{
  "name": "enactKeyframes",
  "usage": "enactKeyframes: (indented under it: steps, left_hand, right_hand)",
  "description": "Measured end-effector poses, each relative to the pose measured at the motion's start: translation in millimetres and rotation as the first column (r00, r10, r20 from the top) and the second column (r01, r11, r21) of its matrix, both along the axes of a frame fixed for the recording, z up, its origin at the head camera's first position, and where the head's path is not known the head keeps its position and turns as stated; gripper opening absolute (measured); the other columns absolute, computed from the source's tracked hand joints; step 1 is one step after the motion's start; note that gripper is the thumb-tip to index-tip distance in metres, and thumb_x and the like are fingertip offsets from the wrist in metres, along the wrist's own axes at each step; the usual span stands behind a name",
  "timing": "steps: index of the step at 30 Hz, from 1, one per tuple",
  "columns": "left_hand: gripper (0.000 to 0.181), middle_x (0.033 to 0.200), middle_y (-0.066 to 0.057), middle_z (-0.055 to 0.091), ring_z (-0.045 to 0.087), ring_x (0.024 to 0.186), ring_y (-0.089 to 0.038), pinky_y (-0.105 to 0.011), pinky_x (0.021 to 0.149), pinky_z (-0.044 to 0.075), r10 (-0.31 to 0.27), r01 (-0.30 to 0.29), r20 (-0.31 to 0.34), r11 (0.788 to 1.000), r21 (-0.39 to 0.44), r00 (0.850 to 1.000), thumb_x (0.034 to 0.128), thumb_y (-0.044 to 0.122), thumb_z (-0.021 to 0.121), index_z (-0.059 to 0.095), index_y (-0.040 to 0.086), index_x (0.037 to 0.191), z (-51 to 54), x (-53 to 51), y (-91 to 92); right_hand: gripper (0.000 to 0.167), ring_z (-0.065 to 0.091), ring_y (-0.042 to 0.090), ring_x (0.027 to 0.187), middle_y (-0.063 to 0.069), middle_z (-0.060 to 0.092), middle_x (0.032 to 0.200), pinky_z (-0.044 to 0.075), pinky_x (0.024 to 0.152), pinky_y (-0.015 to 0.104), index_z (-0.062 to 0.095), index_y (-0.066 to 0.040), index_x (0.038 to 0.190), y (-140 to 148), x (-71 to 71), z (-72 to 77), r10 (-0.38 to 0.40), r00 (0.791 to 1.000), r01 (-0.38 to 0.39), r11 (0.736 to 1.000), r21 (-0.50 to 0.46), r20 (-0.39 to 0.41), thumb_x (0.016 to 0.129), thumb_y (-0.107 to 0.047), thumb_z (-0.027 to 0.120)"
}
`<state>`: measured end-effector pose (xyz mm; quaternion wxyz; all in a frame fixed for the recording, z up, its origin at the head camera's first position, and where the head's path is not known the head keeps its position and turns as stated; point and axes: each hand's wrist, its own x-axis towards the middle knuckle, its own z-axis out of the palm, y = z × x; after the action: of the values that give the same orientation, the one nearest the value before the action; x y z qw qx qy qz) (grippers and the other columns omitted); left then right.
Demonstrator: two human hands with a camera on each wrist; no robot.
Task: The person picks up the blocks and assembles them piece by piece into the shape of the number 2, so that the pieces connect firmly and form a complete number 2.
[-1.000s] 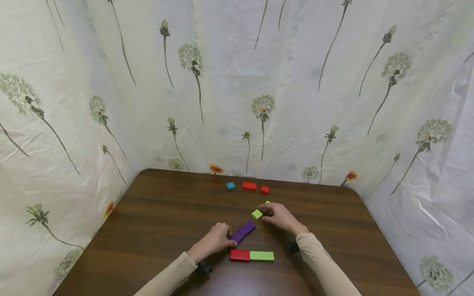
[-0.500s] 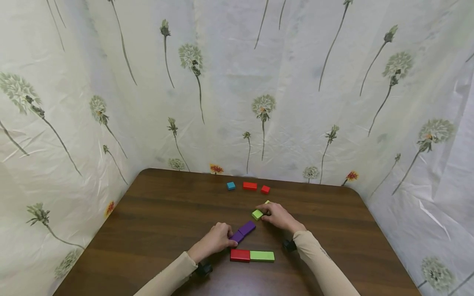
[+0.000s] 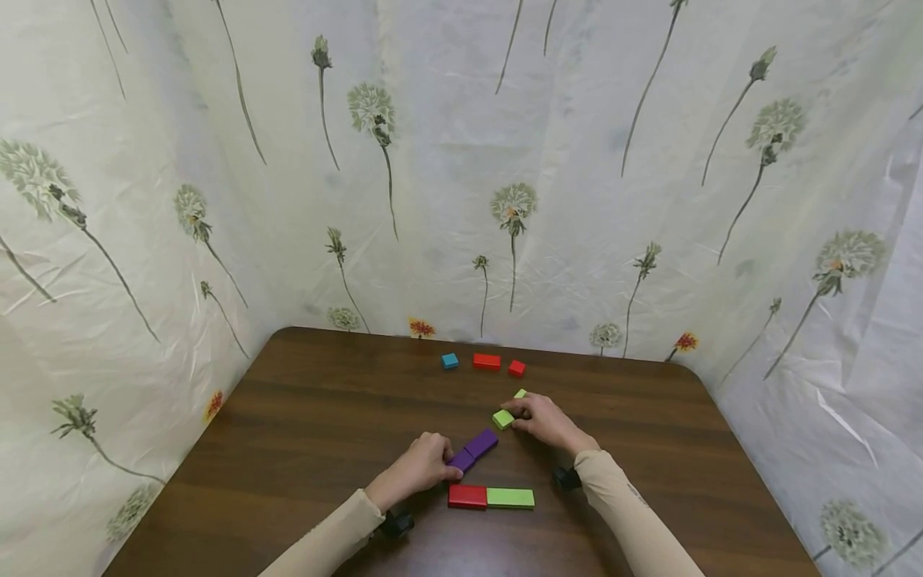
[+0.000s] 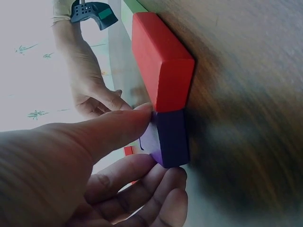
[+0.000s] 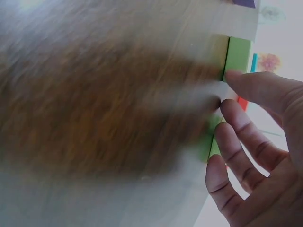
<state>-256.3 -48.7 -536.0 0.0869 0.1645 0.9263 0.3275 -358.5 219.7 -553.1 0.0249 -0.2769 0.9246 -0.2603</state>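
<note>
My left hand point(image 3: 418, 469) pinches the near end of two purple blocks point(image 3: 481, 443) lying end to end on a slant. In the left wrist view the thumb and fingers lie on opposite sides of the purple block point(image 4: 173, 139), which touches a red block point(image 4: 161, 56) at a corner. My right hand point(image 3: 546, 421) is at two light green blocks. Its thumb touches the end of the nearer green block point(image 3: 502, 419); its loosely bent fingers are by the farther one point(image 3: 521, 393), partly hidden. In the right wrist view, the nearer green block point(image 5: 237, 54) lies beyond the thumb.
A red block point(image 3: 467, 497) and a long green block point(image 3: 510, 498) lie end to end at the front. Farther back on the brown table point(image 3: 324, 385) are a blue block point(image 3: 450, 361), a long red block point(image 3: 486, 362) and a small red block point(image 3: 517, 368). Patterned curtains surround the table.
The nearer green block has shifted slightly to the right. My right hand went a little left, then back right, showing more of the farther green block. My left hand has stayed in place.
</note>
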Motion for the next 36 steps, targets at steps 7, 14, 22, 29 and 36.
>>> enactKeyframes:
  steps: [7,14,22,29,36]
  left_hand:
    - [0.023,0.065,0.004,0.053,0.042,0.054,-0.006,-0.020,0.049,0.033,-0.009,0.009,-0.022,1.000,-0.002,1.000,0.0785,0.022,0.081,0.064,0.007,0.075,-1.6,0.3,-1.5]
    - [0.023,0.065,0.003,0.053,0.042,0.053,-0.007,-0.020,0.048,0.034,-0.006,0.006,-0.009,1.000,0.003,1.000,0.0788,0.021,0.080,0.064,0.006,0.076,0.8,1.1,-0.7]
    - [0.022,0.064,0.004,0.051,0.042,0.053,-0.006,-0.020,0.047,0.032,0.000,0.000,0.009,1.000,0.006,1.000,0.0791,0.020,0.080,0.063,0.007,0.074,1.7,2.0,0.2]
    - [0.022,0.062,0.004,0.051,0.041,0.052,-0.006,-0.020,0.047,0.032,-0.004,0.004,0.005,1.000,0.008,1.000,0.0793,0.021,0.080,0.063,0.007,0.073,0.2,1.1,0.5]
    - [0.021,0.064,0.003,0.053,0.044,0.052,-0.007,-0.020,0.047,0.034,0.003,-0.003,0.021,1.000,0.013,1.000,0.0794,0.021,0.080,0.065,0.007,0.076,-0.4,-0.1,-0.1]
  right_hand:
    - [0.036,0.065,0.020,0.096,0.006,0.068,0.110,0.052,0.080,0.035,0.066,-0.012,0.123,6.2,3.8,1.1,0.001,1.000,-0.001,1.000,0.001,0.016,0.087,-0.009,0.069]
    - [0.037,0.064,0.022,0.101,0.010,0.065,0.120,0.052,0.082,0.037,0.066,-0.013,0.124,9.3,7.2,3.9,-0.002,0.999,0.002,1.000,-0.006,0.037,0.088,-0.007,0.068]
    - [0.036,0.063,0.023,0.101,0.010,0.064,0.119,0.051,0.080,0.036,0.066,-0.013,0.124,9.0,10.4,7.1,0.020,0.999,-0.020,1.000,0.002,0.043,0.089,-0.005,0.067]
    - [0.036,0.060,0.018,0.098,0.006,0.065,0.116,0.048,0.078,0.032,0.067,-0.017,0.123,6.0,8.3,4.3,0.018,0.999,-0.018,1.000,0.019,0.039,0.089,-0.006,0.066]
    - [0.036,0.063,0.018,0.100,0.002,0.069,0.116,0.050,0.079,0.032,0.068,-0.017,0.121,0.5,6.5,0.4,0.067,0.998,-0.067,0.998,0.011,0.000,0.088,-0.004,0.067]
